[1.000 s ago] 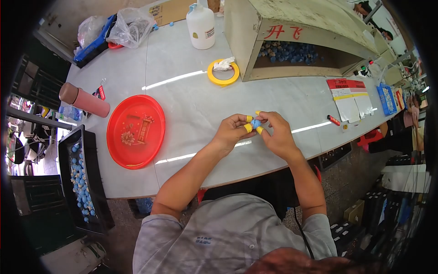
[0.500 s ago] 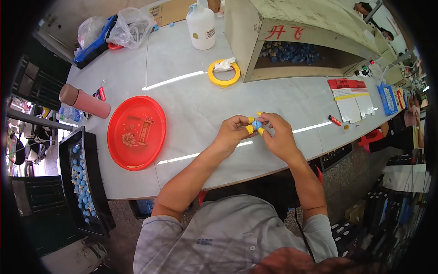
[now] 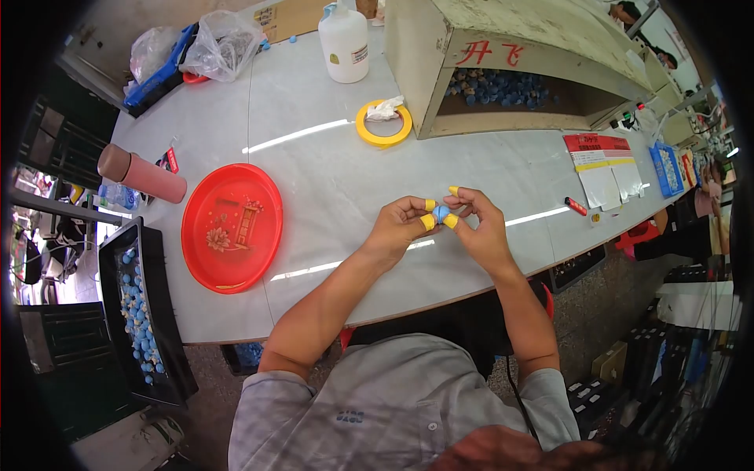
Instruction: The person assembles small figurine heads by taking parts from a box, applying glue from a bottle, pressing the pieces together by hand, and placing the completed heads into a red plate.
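Between my two hands, above the table, is a small blue ball-shaped piece [image 3: 441, 213]. My left hand [image 3: 399, 226] pinches it from the left, with yellow wraps on the thumb and a fingertip. From the other side, my right hand [image 3: 483, 235] touches it with its yellow-wrapped thumb. The right index finger, also wrapped in yellow, is raised off the piece. Other right fingers are bent behind it, and their contact is partly hidden. Finer detail on the piece is too small to make out.
Left of my hands lies a red round tray [image 3: 275, 243], beside a pink bottle [image 3: 157, 179]. A black bin [image 3: 177, 353] holds many blue pieces. Farther back are yellow tape [image 3: 364, 135], a white bottle [image 3: 343, 51] and a metal cabinet [image 3: 503, 35]. A red marker [image 3: 576, 206] lies right.
My right index finger has lifted away from the blue piece, and the right thumb has shifted on it. My left hand keeps its pinch. The whole view has shifted slightly.
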Available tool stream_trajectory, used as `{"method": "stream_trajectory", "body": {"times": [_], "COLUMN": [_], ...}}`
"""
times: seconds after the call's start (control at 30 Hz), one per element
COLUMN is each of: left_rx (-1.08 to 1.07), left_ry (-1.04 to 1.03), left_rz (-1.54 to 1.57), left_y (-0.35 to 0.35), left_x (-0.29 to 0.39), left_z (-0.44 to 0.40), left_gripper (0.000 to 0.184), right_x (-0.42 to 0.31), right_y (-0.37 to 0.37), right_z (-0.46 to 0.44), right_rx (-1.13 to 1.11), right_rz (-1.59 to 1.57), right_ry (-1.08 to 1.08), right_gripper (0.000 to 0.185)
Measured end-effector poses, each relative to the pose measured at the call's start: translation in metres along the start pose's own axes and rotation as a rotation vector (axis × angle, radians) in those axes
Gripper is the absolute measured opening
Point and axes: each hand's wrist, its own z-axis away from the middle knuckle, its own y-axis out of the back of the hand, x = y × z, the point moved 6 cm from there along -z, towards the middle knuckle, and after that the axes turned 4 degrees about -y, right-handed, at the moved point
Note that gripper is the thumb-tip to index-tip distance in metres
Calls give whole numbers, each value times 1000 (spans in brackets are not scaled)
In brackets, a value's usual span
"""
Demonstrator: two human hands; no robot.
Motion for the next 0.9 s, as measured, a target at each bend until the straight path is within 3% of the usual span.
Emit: {"method": "stream_trajectory", "body": {"times": [0.13,0.53,0.63,0.9], "left_rx": [16,3,25,36], "left_ry": [-9,-51,-47,-33], "left_rz": [-17,-88,-74,-44], "left_y": [0,-4,-2,-3], "left_x": [-1,0,1,-1], "left_z": [0,1,1,3], "left_gripper": [21,21,23,25], "right_x": [9,0,14,-3], "right_y": [-1,-1,-6,-4], "right_z": [3,10,10,10], "right_rx": [32,72,95,100], "right_rz": [-34,35,-56,68], "right_ry": [-66,90,-52,78], "right_gripper": [38,35,34,34]}}
